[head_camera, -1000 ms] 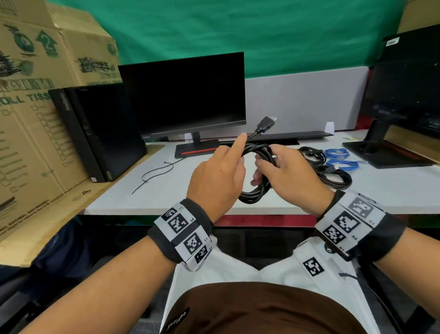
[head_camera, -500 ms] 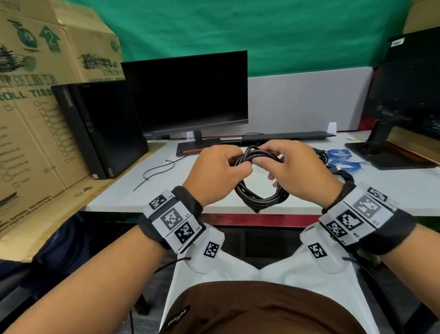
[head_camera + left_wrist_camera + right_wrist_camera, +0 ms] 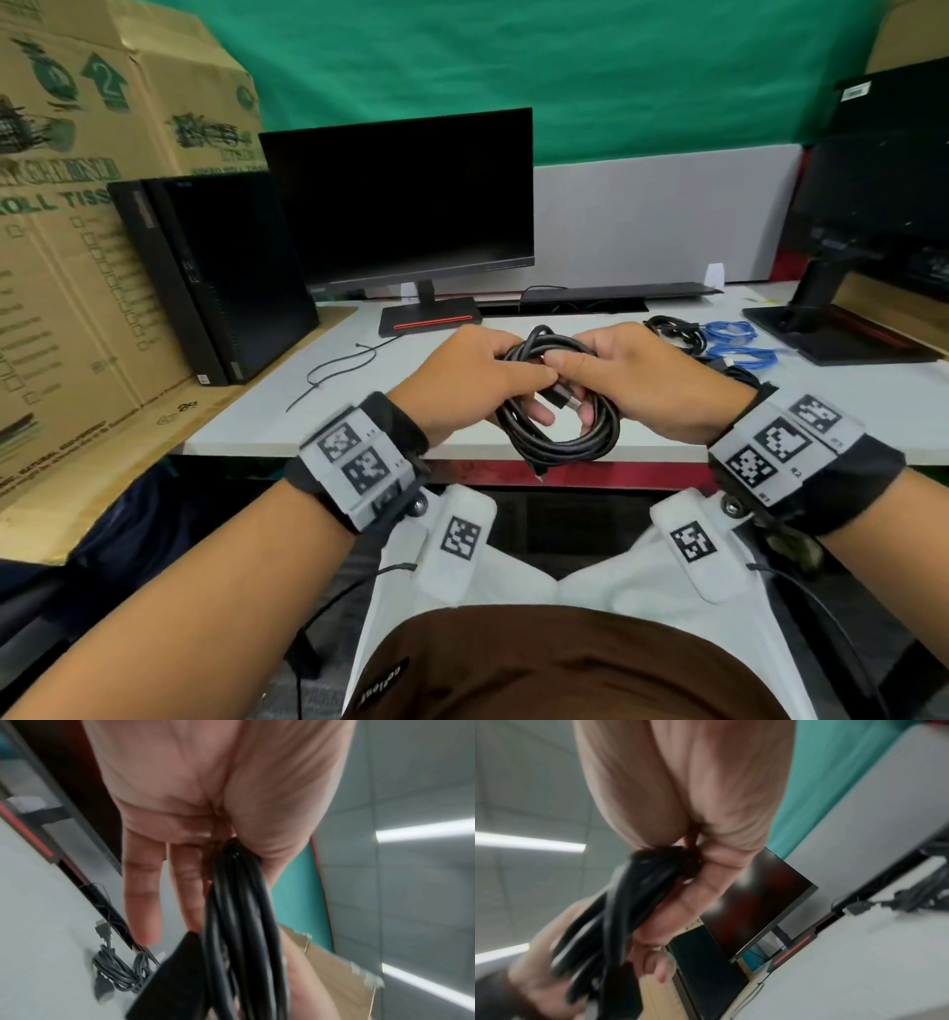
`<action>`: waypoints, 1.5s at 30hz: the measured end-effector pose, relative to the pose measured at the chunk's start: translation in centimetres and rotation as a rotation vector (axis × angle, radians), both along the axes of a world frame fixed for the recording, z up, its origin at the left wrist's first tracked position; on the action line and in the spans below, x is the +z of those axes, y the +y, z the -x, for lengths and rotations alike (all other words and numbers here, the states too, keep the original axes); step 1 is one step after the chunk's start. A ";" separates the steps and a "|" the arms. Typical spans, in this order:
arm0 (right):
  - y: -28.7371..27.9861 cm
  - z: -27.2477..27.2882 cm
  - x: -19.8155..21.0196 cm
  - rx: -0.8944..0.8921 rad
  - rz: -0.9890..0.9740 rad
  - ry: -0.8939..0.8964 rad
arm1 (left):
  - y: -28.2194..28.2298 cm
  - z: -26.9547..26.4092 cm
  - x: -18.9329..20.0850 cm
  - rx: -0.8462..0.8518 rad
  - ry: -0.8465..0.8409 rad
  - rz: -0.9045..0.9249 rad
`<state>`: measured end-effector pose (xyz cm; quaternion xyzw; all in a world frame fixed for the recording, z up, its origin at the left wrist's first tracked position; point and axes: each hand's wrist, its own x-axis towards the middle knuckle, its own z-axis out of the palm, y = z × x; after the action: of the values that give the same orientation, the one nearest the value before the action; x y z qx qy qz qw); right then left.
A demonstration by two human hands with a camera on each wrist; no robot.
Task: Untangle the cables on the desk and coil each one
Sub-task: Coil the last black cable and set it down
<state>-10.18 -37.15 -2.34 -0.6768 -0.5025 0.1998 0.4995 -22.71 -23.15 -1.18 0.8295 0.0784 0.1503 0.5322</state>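
Worktop: the white flat worktop (image 3: pixel 462 429) is the landmark; its near edge runs left to right just under the two hands.
Monitor: the black flat-screen monitor on a red-striped base (image 3: pixel 400 200) stands at the back of the worktop, beyond the hands.
Coiled cable: the thick black round cable wound into a loop (image 3: pixel 562 437) hangs over the near edge of the worktop, loop plane roughly facing the person, top at the hands and bottom sagging below the edge.
Other cables: a black cable bundle (image 3: pixel 672 331) and blue cables (image 3: pixel 734 342) lie on the worktop to the right rear, well apart from the loop; a thin black tie (image 3: pixel 334 372) lies to the left rear.
Left hand: the left hand (image 3: pixel 472 380) grips the top left of the loop, thumb over the strands, lower fingers straighter.
Right hand: the right hand (image 3: pixel 647 385) is curled round the top right, touching the left.
Plug: the black plug end (image 3: pixel 562 398) sits inside the loop, just below both thumbs, nearer the right hand.
Judgement: the loose end probably needs tucking; it lies toward the loop's centre.
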 end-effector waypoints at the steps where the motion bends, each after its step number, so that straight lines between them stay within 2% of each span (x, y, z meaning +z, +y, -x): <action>1: 0.1 0.0 0.3 0.054 -0.029 0.100 | 0.2 0.3 0.3 -0.072 -0.019 0.108; 4: 0.7 0.3 0.8 0.047 -0.173 0.275 | -0.2 0.5 0.5 -0.204 -0.122 0.464; 5: 0.9 0.5 0.6 0.018 -0.236 0.290 | -0.4 0.3 0.3 -0.202 -0.152 0.535; 7: 1.0 0.8 -0.2 -0.042 -0.315 0.194 | -1.0 -0.1 -0.1 -0.163 -0.183 0.609; 10: 0.7 0.8 -1.0 -0.044 -0.292 -0.057 | -1.5 -0.6 -0.6 -0.061 -0.190 0.636; 14: -0.1 0.6 -0.3 0.072 -0.179 -0.196 | -1.5 -0.5 -0.6 0.030 -0.204 0.629; 18: -0.5 0.6 0.4 -0.005 -0.125 -0.373 | -2.0 -0.5 -0.9 0.033 -0.194 0.530; 21: -0.8 0.8 0.8 -0.039 -0.161 -0.383 | -2.7 -0.4 -1.0 -0.003 -0.188 0.509; 23: -1.0 1.2 1.1 -0.057 -0.249 -0.353 | -2.7 -0.4 -0.4 0.026 -0.228 0.355; 28: 0.0 2.1 1.3 -0.196 -0.319 -0.381 | -2.3 0.0 -0.3 0.458 -0.378 -0.483; 29: 0.1 2.4 1.2 -0.212 -0.314 -0.388 | -2.2 0.1 -0.4 0.496 -0.361 -0.574; 30: 0.2 2.6 1.1 -0.228 -0.305 -0.387 | -2.1 0.0 -0.5 0.500 -0.334 -0.586; 33: 0.3 2.9 0.8 -0.283 -0.268 -0.329 | -2.2 -0.6 -0.6 0.399 -0.292 -0.314; 35: 0.3 3.1 0.9 -0.323 -0.226 -0.307 | -2.5 -0.7 -0.8 0.340 -0.277 -0.209; 42: 0.3 3.9 0.5 -0.344 -0.202 -0.223 | -3.8 -0.5 -1.2 0.305 -0.288 -0.084; 45: 0.5 4.6 0.0 -0.368 -0.234 -0.112 | -4.1 -0.5 -1.1 0.304 -0.305 -0.049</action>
<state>-14.75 -36.65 -2.31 -0.7046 -0.4171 0.0079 0.5740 -22.19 -27.29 -2.30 0.7884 0.1177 0.3544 0.4889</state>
